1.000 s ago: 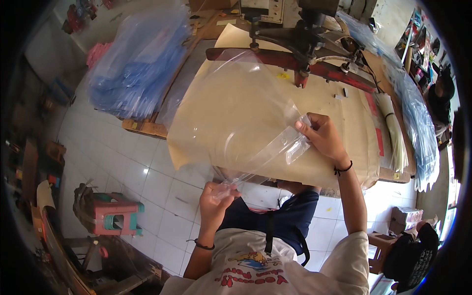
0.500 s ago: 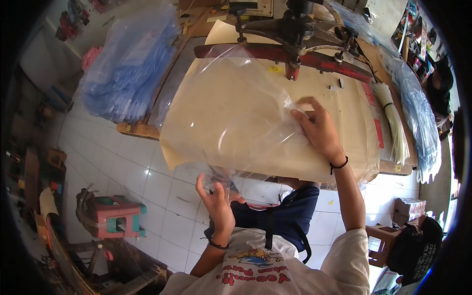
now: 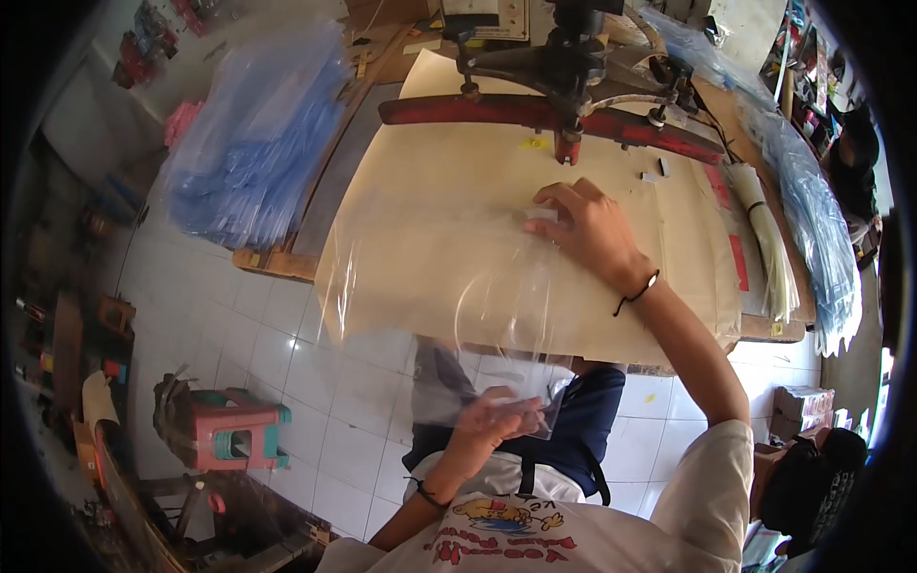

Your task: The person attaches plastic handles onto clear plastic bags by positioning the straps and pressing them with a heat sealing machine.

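Observation:
A clear plastic sheet (image 3: 439, 277) lies partly over the brown paper (image 3: 430, 181) and hangs past the front edge of the table. My right hand (image 3: 592, 234) pinches the sheet's upper right part, just above the paper. Lower down, in front of my lap, my left hand (image 3: 492, 425) is closed on the sheet's near end, with the fingers pointing right. Light glints along folds in the plastic between both hands. Beyond my right hand stands a press-like machine with a long red-edged bar (image 3: 468, 110) raised over the paper.
Bluish plastic sheets (image 3: 253, 143) are piled at the table's left. A tied bundle of pale strips (image 3: 759, 229) and more clear plastic (image 3: 821, 239) lie at the right. Small dark pieces (image 3: 656, 172) rest on the paper. A pink and green stool (image 3: 229, 430) stands on the tiled floor.
The sheet has come toward me, away from the bar. My left hand moved right and nearer my body, and its fingers closed. My right hand shifted slightly left.

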{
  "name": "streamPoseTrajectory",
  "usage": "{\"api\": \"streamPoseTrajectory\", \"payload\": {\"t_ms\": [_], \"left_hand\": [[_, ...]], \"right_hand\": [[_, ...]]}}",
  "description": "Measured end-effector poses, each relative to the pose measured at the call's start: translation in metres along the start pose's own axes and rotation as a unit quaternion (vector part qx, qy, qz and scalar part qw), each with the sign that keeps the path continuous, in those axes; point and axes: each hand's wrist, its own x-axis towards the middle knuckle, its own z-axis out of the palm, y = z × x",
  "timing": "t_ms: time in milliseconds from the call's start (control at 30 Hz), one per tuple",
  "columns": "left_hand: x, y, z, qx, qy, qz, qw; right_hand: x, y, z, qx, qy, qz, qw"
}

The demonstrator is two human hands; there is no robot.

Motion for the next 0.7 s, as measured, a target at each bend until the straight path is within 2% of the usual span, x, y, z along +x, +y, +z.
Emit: {"api": "streamPoseTrajectory", "payload": {"t_ms": [33,133,233,333,433,533,600,633,667,700], "left_hand": [[0.002,0.008,0.017,0.015,0.021,-0.025,0.999],[0.010,-0.004,0.023,0.044,0.051,-0.035,0.997],[0.016,-0.009,0.026,0.010,0.055,-0.035,0.998],[0.022,-0.014,0.031,-0.004,0.057,-0.010,0.998],[0.027,-0.025,0.030,0.012,0.053,0.004,0.999],[0.023,-0.021,0.035,0.059,0.033,-0.016,0.998],[0.020,-0.021,0.028,0.060,-0.048,-0.121,0.990],[0.022,-0.017,0.026,0.062,-0.093,-0.172,0.979],[0.018,-0.009,0.024,0.226,-0.174,-0.207,0.936],[0.029,0.022,0.045,0.371,-0.279,-0.324,0.824]], "right_hand": [[0.005,-0.002,0.002,-0.039,0.086,-0.105,0.990],[0.000,0.004,-0.008,-0.076,0.028,-0.152,0.985],[-0.014,0.008,-0.012,0.026,-0.092,-0.127,0.987],[-0.015,-0.002,-0.019,-0.011,-0.101,-0.164,0.981],[-0.015,0.001,-0.019,-0.062,-0.143,-0.158,0.975],[-0.018,0.004,-0.020,-0.103,-0.160,-0.173,0.966],[-0.020,0.002,-0.018,-0.096,-0.178,-0.164,0.965],[-0.020,0.002,-0.019,-0.097,-0.186,-0.159,0.965],[-0.019,0.002,-0.021,-0.093,-0.195,-0.154,0.964],[-0.018,0.001,-0.021,-0.089,-0.206,-0.147,0.963]]}}
